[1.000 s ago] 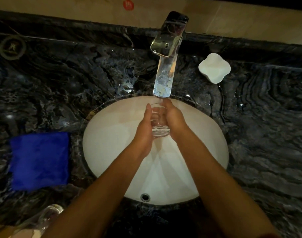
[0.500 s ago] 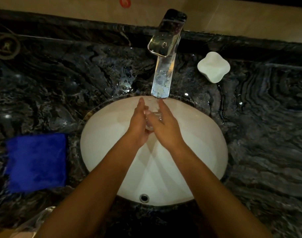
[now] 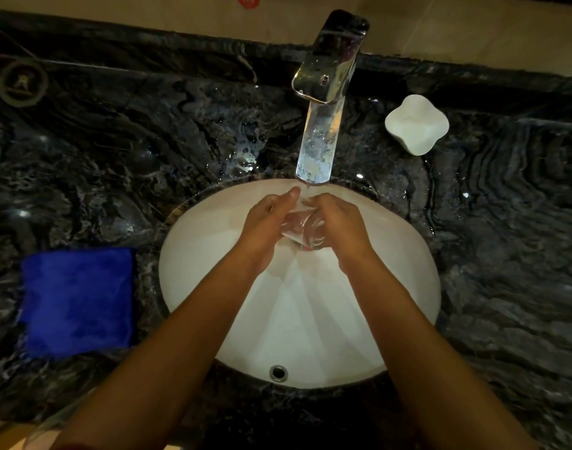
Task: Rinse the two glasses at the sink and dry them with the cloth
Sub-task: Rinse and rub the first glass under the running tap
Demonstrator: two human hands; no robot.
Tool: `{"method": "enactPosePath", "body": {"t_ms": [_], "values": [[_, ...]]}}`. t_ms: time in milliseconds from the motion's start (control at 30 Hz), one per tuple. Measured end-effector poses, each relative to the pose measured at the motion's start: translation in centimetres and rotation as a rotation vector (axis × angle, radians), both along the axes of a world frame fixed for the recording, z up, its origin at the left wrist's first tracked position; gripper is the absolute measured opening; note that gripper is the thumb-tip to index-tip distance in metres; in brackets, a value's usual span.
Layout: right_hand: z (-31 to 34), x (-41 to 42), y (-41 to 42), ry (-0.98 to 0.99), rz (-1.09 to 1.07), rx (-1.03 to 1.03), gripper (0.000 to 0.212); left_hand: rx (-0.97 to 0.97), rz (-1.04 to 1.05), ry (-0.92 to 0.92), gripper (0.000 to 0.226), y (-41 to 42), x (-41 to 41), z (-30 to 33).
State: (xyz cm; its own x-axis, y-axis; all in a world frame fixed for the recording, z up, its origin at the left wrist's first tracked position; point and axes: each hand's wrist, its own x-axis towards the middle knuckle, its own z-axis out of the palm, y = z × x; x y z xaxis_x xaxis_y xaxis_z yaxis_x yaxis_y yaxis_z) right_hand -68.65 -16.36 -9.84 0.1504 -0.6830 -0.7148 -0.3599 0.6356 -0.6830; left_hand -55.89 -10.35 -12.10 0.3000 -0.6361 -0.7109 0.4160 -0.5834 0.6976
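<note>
Dark veined stone makes up the table (image 3: 505,271), which runs the full width of the view, wet and glinting around the basin, with a pale wall strip along its far edge. Set into the middle of it is a white oval sink (image 3: 193,287), with a small metal overflow hole on its near wall. A chrome tap (image 3: 327,89) reaches from the far side out over the sink's far rim, a thin stream of water falling from its tip. On the table to the left of the sink lies a folded blue cloth (image 3: 77,300), flat and well apart from the hands. A small white dish (image 3: 416,124) with lobed corners sits on the table to the far right of the tap.

Both forearms come in from the near edge and meet over the far part of the sink. The left hand (image 3: 265,225) and the right hand (image 3: 340,222) clasp a clear glass (image 3: 302,229) between them, fingers curled round its sides. The glass is tilted on its side just below the tap's tip.

At the near left corner, something clear and glassy shows dimly, too dark to tell.
</note>
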Motion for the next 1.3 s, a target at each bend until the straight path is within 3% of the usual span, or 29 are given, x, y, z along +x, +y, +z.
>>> {"method": "enactPosePath", "body": {"t_ms": [200, 333, 467, 567, 700, 767, 900, 1000, 1067, 1133, 1200, 1300], "values": [[-0.2, 0.3, -0.8, -0.078, 0.046, 0.053, 0.019, -0.084, 0.090, 0.268, 0.032, 0.4, -0.3, 0.4], [0.4, 1.9, -0.1, 0.039, 0.028, -0.148, 0.033, -0.048, 0.238, 0.252, 0.026, 0.0, -0.6, 0.4], [0.7, 2.1, 2.4, 0.064, 0.092, -0.311, 0.030, -0.027, 0.242, 0.171, 0.026, -0.3, -0.4, 0.5], [-0.2, 1.4, 4.6, 0.150, 0.255, -0.481, 0.060, 0.035, 0.231, 0.123, 0.021, -0.5, -0.8, 0.5], [-0.5, 1.1, 3.1, 0.293, 0.315, -0.570, 0.038, 0.048, 0.152, 0.027, 0.027, 0.1, -1.1, 0.9], [-0.5, 1.6, 1.2, 0.292, 0.347, -0.441, 0.036, -0.039, 0.130, -0.106, 0.023, 0.7, -0.9, 1.1], [0.2, 2.2, -1.5, 0.013, 0.225, 0.223, 0.045, -0.218, 0.069, -0.380, 0.019, 1.2, -0.1, 2.0], [0.3, 1.6, -1.3, -0.098, 0.181, 0.364, 0.045, -0.224, 0.052, -0.424, 0.023, 1.0, -0.1, 2.4], [0.1, 1.8, -0.6, -0.039, 0.158, 0.241, 0.046, -0.198, 0.082, -0.398, 0.020, 0.7, -0.5, 2.3], [0.0, 2.4, 0.3, 0.041, 0.145, -0.006, 0.048, -0.107, 0.159, -0.296, 0.022, 0.1, -0.9, 2.2], [-0.1, 2.5, 1.1, 0.123, 0.171, -0.276, 0.046, 0.033, 0.223, -0.116, 0.030, -0.6, -1.1, 2.4], [-0.1, 1.8, 1.8, 0.143, 0.302, -0.503, 0.053, 0.155, 0.282, 0.135, 0.038, -0.9, -0.5, 2.4]]}}
